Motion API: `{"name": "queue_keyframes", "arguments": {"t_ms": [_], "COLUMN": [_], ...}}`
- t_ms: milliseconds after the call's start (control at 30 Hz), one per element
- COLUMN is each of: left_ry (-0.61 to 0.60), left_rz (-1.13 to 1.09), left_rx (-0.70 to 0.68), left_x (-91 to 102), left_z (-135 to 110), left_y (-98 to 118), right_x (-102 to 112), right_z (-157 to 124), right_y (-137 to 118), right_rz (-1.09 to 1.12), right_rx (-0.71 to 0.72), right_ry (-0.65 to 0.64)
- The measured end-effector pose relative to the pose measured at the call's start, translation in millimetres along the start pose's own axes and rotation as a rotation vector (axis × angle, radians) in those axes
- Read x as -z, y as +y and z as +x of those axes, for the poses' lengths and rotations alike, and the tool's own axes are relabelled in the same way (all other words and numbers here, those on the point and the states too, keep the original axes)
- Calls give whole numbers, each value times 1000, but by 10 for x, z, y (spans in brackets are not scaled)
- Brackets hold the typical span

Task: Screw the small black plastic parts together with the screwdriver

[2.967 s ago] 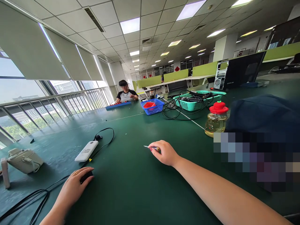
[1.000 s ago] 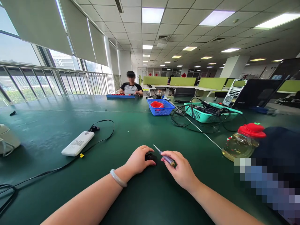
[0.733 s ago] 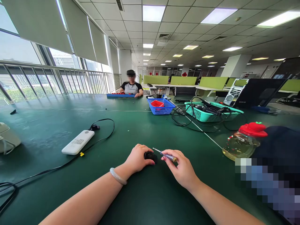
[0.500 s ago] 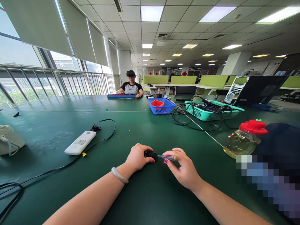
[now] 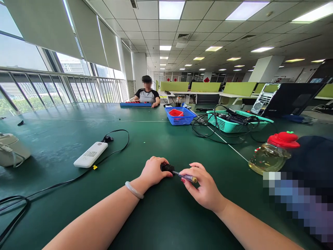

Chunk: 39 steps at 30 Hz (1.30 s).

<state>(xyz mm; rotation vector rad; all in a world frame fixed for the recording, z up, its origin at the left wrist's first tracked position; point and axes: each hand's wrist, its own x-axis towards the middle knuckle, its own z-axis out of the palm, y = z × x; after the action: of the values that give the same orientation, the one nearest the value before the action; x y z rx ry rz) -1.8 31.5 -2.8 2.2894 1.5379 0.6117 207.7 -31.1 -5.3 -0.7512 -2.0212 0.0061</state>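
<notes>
My left hand (image 5: 155, 171) is closed around a small black object (image 5: 168, 168) low over the green table (image 5: 145, 215); its kind is partly hidden by my fingers. A pale bracelet (image 5: 134, 190) circles my left wrist. In my right hand (image 5: 205, 187) is a screwdriver (image 5: 189, 177) with a clear purplish handle and a brass-coloured end, pinched between thumb and fingers. Its metal shaft points left, and the tip meets the right side of the black object. Whether the tip sits in a screw is too small to tell.
To the left lie a white power strip (image 5: 91, 155) with a black cable and a beige bag (image 5: 13, 150). Ahead stand a blue basket (image 5: 180, 119) and a teal basket (image 5: 226, 127) of cables. A red-lidded bottle (image 5: 272, 159) is at right. Another person (image 5: 147, 93) sits across the table.
The screwdriver has tilted, its handle end now lower and its shaft sloping up to the left. The black object has turned slightly in my left hand. The view has shifted a little.
</notes>
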Motion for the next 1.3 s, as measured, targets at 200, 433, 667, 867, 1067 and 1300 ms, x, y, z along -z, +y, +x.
{"name": "queue_keyframes", "arguments": {"t_ms": [200,433,667,867,1067,1300], "left_ry": [-2,5,-24,-26,-44,-81], "left_rz": [6,27,26,14,-18,-16], "left_rx": [-16,-46,-71,-90,-123,-154], "left_x": [-10,-27,-11,-12,-24,-5], "left_z": [2,9,12,20,24,24], "left_y": [0,-11,-8,-27,-48,-13], "right_x": [7,14,-7,-52,-59,18], "right_z": [13,45,55,25,26,77], "right_y": [-19,-113,-175,-169,-171,-171], "right_rz": [-3,-89,-175,-218,-228,-245], "right_rx": [24,178,229,248,246,189], "right_ry": [-46,-82,-117,-203,-191,-109]}}
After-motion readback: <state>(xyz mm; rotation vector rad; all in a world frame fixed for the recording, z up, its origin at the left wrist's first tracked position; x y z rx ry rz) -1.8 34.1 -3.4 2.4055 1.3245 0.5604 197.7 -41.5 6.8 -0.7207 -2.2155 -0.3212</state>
